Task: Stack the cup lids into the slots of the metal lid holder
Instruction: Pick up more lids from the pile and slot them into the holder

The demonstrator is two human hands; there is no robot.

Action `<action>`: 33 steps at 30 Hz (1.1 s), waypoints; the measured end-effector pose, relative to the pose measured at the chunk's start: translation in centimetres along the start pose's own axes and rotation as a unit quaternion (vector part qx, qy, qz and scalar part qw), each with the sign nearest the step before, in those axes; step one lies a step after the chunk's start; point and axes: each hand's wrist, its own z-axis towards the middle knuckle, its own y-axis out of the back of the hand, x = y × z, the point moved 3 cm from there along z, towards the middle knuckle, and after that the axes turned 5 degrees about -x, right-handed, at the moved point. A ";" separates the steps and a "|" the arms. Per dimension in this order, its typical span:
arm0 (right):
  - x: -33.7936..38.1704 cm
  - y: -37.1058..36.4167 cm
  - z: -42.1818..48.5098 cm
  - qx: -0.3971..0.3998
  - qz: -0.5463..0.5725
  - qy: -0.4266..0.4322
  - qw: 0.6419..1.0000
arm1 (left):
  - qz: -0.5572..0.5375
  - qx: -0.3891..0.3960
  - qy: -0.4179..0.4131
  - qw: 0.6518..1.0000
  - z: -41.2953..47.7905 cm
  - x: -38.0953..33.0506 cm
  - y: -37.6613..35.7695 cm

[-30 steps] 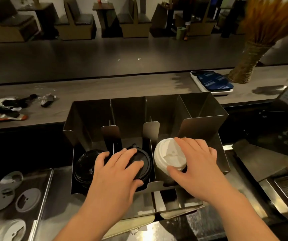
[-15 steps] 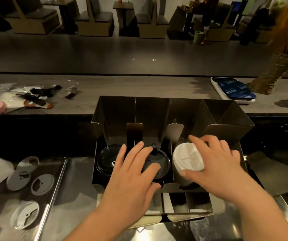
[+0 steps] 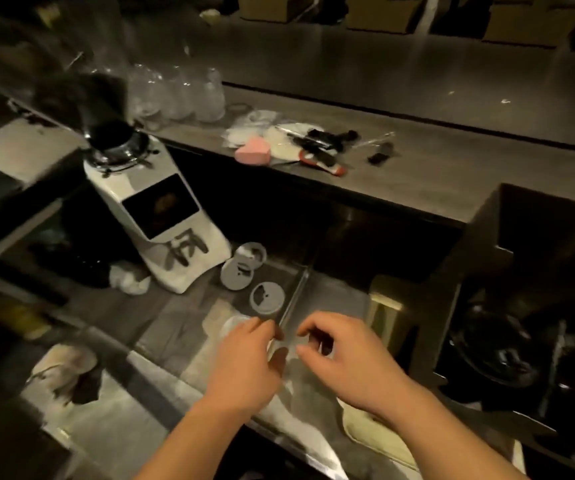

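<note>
Beside flat round grey lids (image 3: 267,298), left hand (image 3: 244,365) and right hand (image 3: 352,358) curl over smooth steel counter (image 3: 123,420), grip unclear.

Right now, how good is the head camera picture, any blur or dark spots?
Head view: dim overall; motion blur smears the glasses and grinder at upper left; the metal lid holder at right sinks into shadow; the left hand, right hand and the grey lid by them read clearest.
</note>
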 end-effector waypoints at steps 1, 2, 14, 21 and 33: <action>-1.5 -2.6 1.7 0.027 -0.010 -0.043 0.999 | 0.041 0.036 0.048 0.997 0.0 2.6 -0.7; -2.8 -5.0 3.3 0.046 -0.019 -0.086 0.995 | 0.082 0.071 0.086 0.990 0.0 5.0 -1.5; -8.4 -18.6 18.6 0.016 -0.154 -0.169 0.973 | 0.192 0.260 0.060 0.944 5.6 17.5 -10.5; -11.5 -20.8 20.2 0.070 -0.227 -0.170 0.956 | 0.060 0.099 0.122 0.986 8.3 19.5 -6.8; -12.3 -15.2 15.7 -0.063 -0.095 -0.233 0.966 | 0.158 0.163 0.115 0.967 21.0 20.3 -8.9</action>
